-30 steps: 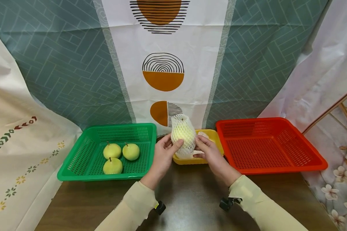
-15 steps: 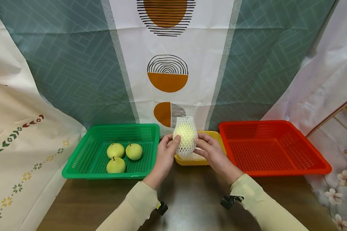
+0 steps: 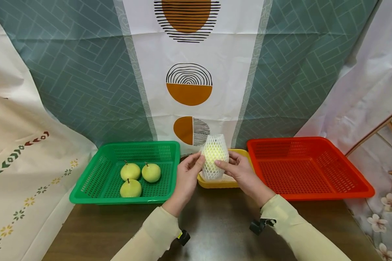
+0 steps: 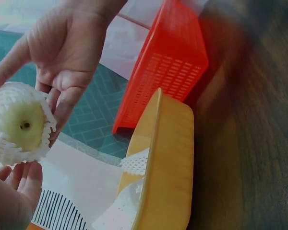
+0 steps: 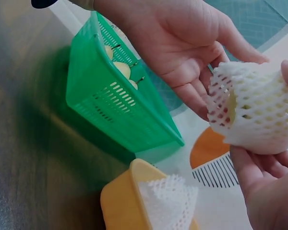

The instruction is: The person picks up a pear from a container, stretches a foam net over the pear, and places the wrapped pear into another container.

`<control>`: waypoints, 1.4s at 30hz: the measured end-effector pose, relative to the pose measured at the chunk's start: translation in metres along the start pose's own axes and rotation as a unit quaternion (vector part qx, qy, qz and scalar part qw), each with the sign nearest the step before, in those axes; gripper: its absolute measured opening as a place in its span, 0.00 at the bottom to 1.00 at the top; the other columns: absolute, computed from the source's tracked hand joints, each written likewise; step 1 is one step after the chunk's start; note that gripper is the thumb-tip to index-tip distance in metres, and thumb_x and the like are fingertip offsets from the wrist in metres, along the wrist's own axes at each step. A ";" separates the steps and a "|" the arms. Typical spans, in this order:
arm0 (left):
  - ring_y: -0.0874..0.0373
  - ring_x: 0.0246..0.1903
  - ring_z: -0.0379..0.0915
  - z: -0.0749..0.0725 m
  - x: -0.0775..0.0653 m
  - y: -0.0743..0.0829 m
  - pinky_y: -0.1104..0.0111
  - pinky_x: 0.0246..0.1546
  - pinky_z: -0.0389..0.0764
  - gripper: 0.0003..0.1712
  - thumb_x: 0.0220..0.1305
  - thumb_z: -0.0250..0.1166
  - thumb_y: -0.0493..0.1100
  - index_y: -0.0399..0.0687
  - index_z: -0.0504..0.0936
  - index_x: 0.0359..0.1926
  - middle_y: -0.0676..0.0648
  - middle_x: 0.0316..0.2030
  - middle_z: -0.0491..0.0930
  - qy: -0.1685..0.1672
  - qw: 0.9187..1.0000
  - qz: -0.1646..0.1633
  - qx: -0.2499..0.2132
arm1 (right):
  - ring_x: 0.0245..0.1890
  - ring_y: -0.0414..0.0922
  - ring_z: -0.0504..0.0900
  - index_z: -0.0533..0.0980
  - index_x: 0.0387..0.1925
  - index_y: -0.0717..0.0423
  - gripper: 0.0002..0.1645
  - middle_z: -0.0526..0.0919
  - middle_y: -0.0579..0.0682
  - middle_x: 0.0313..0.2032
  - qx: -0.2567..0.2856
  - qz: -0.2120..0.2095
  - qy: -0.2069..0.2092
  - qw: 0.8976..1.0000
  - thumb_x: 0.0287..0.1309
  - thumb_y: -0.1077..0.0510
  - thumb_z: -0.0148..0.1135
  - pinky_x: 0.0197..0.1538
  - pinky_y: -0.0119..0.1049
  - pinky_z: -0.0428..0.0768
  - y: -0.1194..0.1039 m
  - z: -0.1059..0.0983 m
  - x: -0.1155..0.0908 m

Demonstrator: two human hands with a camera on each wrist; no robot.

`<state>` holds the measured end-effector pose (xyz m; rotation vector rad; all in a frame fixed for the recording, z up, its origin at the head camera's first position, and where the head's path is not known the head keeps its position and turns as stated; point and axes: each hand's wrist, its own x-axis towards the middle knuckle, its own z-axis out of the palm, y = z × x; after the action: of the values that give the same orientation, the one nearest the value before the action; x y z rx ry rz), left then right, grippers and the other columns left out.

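Observation:
Between both hands, above the yellow basket, I hold a pale yellow-green pear [image 4: 30,123] in a white foam net sleeve [image 3: 212,171]. My left hand [image 3: 186,177] grips the left side of the wrapped pear, thumb in front. On the right side, my right hand [image 3: 243,175] holds it with the thumb across the netting. The sleeve stands up past the pear's top in the head view. Through its open end in the left wrist view, the fruit's dark-spotted end shows. More foam net sleeves [image 5: 169,201] lie in the yellow basket [image 3: 218,184].
On the left, a green basket [image 3: 117,200] holds three bare pears [image 3: 151,172] with stems. A red basket [image 3: 313,195] stands to the right. Brown wooden table [image 3: 215,232] lies in front, and patterned cloth [image 3: 189,47] hangs behind.
The wrapped pear has shifted slightly right and tipped so its stem no longer shows. My right thumb has moved onto the front of the sleeve. The head view has shifted a little.

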<state>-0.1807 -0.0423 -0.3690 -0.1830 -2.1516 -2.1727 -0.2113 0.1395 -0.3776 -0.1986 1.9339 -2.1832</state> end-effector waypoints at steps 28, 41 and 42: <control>0.56 0.44 0.79 0.062 0.032 -0.029 0.65 0.45 0.81 0.27 0.56 0.67 0.52 0.45 0.77 0.55 0.43 0.47 0.81 -0.017 0.993 0.020 -0.114 | 0.42 0.40 0.79 0.62 0.63 0.58 0.40 0.76 0.48 0.48 -0.119 -0.027 0.055 0.991 0.53 0.50 0.67 0.44 0.29 0.80 -0.024 -0.061 0.005; 0.68 0.32 0.79 0.119 0.031 -0.071 0.76 0.35 0.79 0.21 0.53 0.70 0.51 0.52 0.83 0.48 0.54 0.33 0.84 -0.097 0.993 0.050 0.054 | 0.44 0.35 0.79 0.55 0.67 0.59 0.51 0.72 0.47 0.53 -0.143 -0.006 0.145 0.979 0.50 0.40 0.66 0.44 0.25 0.80 -0.043 -0.119 0.011; 0.69 0.32 0.78 0.122 0.030 -0.075 0.77 0.35 0.79 0.21 0.54 0.70 0.51 0.52 0.83 0.49 0.55 0.33 0.84 -0.109 0.990 0.055 0.066 | 0.44 0.35 0.78 0.54 0.67 0.59 0.52 0.71 0.47 0.53 -0.150 0.000 0.151 0.977 0.50 0.39 0.66 0.44 0.24 0.79 -0.043 -0.123 0.012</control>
<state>-0.2173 0.0818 -0.4377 -0.5384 -2.3268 -2.0247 -0.2556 0.2593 -0.3512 0.0946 2.4260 -2.0042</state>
